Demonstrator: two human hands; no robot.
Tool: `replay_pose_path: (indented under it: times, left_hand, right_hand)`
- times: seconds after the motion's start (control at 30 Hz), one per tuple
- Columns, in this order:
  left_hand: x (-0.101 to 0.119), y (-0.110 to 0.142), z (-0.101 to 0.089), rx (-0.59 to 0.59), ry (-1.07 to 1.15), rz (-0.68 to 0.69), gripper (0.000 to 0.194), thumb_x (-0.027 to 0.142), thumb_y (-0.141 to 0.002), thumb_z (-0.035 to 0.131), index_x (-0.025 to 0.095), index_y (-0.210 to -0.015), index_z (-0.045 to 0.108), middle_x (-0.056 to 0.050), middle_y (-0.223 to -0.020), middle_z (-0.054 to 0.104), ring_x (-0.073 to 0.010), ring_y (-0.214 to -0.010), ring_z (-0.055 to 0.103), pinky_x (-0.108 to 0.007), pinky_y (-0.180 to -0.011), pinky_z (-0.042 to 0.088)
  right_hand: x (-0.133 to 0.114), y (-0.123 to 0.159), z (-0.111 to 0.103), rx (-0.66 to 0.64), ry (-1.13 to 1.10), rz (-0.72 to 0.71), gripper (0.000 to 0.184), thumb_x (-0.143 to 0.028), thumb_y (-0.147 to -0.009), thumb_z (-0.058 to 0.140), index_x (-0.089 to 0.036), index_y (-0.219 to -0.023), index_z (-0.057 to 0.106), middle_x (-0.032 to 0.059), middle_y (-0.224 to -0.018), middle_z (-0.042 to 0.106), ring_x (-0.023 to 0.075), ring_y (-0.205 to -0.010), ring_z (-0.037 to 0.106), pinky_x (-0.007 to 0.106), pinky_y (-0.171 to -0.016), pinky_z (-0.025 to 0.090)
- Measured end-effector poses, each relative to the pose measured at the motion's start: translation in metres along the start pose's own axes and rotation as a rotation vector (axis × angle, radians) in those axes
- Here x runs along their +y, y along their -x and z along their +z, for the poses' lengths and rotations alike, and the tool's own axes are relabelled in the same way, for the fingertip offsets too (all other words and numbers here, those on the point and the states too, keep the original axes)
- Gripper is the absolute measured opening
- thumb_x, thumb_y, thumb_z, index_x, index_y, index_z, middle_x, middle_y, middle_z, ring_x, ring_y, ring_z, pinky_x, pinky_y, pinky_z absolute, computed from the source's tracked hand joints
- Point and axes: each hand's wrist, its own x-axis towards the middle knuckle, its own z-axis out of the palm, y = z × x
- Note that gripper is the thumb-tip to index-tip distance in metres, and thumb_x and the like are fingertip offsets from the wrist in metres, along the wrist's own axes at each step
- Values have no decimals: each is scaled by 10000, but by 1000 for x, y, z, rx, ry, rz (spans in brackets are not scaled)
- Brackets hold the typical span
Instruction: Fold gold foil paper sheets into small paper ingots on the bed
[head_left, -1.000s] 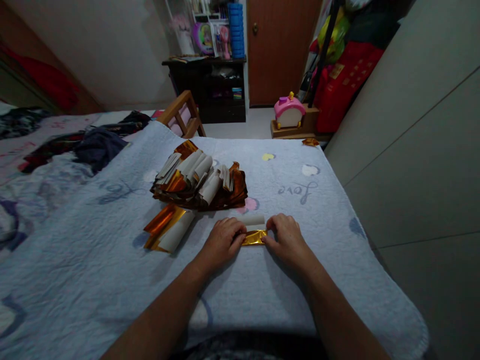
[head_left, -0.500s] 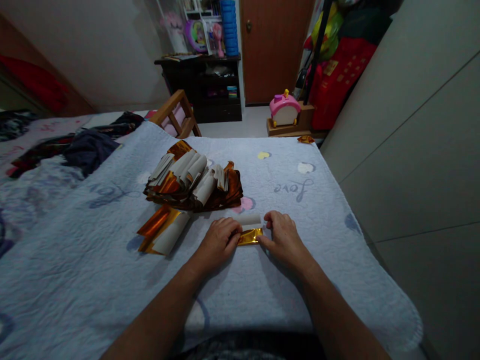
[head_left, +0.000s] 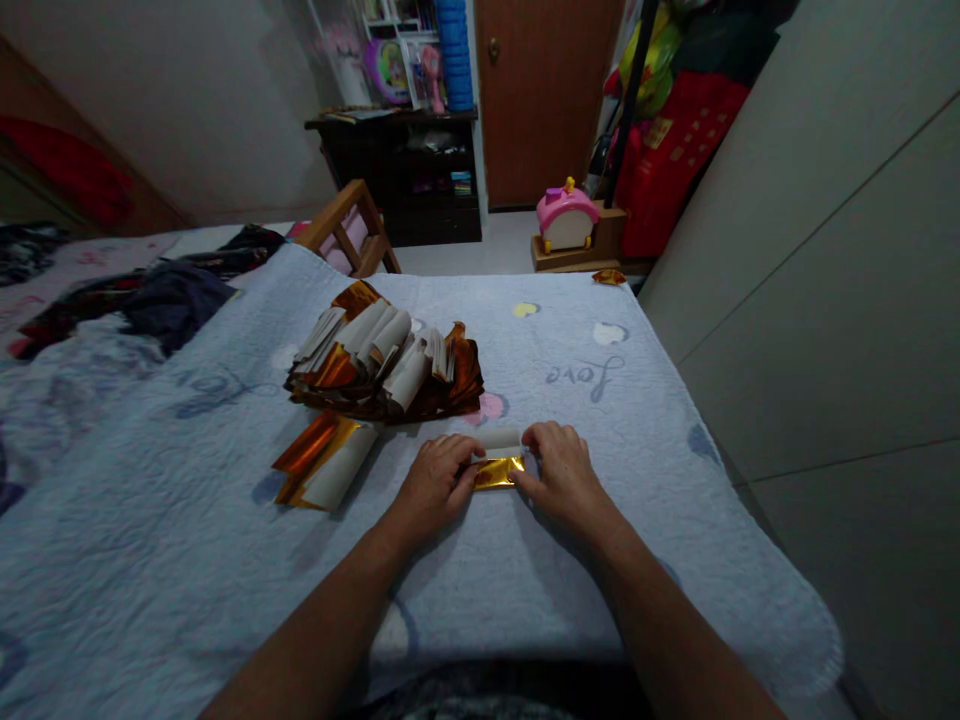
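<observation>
A small sheet of gold foil paper (head_left: 498, 474) lies on the light blue quilt, its lower part folded up gold side out. Its pale grey backing shows along the far edge. My left hand (head_left: 442, 478) grips the left end, thumb on the gold fold and fingers curled at the grey part. At the other end my right hand (head_left: 559, 467) has its thumb on the gold and its bent fingertips by the far right corner. Left of my hands rests a loose bundle of curled foil sheets (head_left: 330, 465), with a larger heap of foil paper (head_left: 409, 375) behind it.
The quilt (head_left: 450, 600) with printed hearts covers the surface before me. One folded gold piece (head_left: 608, 278) sits at its far right corner. A wooden chair (head_left: 352, 230), a dark cabinet (head_left: 405, 180) and a pink toy (head_left: 566, 217) stand beyond. Pale cupboard doors (head_left: 840, 300) flank the right side.
My right hand's fingers have shifted slightly left, closer to the paper's far right corner. The left hand stays almost in place on the left end.
</observation>
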Motion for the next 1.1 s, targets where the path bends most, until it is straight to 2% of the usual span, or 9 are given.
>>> replay_pose_path:
  times: [0.43, 0.53, 0.67, 0.83, 0.97, 1.1]
  left_hand:
    - [-2, 2, 2, 20, 6, 25, 177, 117, -842, 496, 180, -966, 605, -53, -868, 618, -235, -845, 563, -379, -788, 420]
    - [-2, 4, 5, 84, -29, 18, 212, 127, -850, 496, 182, -1030, 594, -80, -979, 606, -255, -943, 546, -395, -848, 437]
    - [-1, 8, 8, 164, -163, -90, 342, 177, -832, 557, 173, -1174, 551, -114, -1131, 573, -297, -1056, 505, -447, -935, 433]
    - [1, 11, 9, 214, -290, -237, 415, 362, -819, 657, 150, -1165, 566, -121, -1100, 555, -327, -1034, 490, -483, -936, 436]
    - [2, 11, 10, 206, -256, -291, 461, 472, -771, 719, 186, -1104, 581, -92, -1089, 543, -321, -1045, 490, -473, -943, 431]
    - [2, 10, 7, 160, -164, -314, 425, 456, -723, 766, 210, -1027, 600, -77, -1090, 558, -318, -1047, 499, -454, -914, 433]
  right_hand:
    - [-2, -2, 2, -33, 65, 24, 202, -313, -819, 694, -202, -963, 606, 65, -992, 614, 271, -952, 514, 378, -807, 352]
    - [-5, -2, 2, -23, 87, 50, 217, -323, -819, 705, -202, -968, 605, 70, -998, 609, 273, -961, 516, 380, -819, 359]
    - [-8, -2, 1, -23, 113, 72, 233, -319, -806, 725, -197, -967, 609, 76, -1006, 600, 280, -976, 516, 384, -826, 370]
    - [-10, -2, 1, -19, 118, 93, 236, -316, -802, 728, -199, -972, 613, 80, -1009, 593, 291, -979, 517, 399, -836, 374]
    - [-8, -1, 2, -14, 118, 89, 223, -309, -801, 719, -205, -966, 611, 79, -1001, 591, 288, -964, 519, 395, -820, 374]
    - [-7, -1, 4, 0, 111, 72, 229, -320, -798, 716, -207, -966, 610, 73, -999, 592, 278, -954, 519, 385, -815, 377]
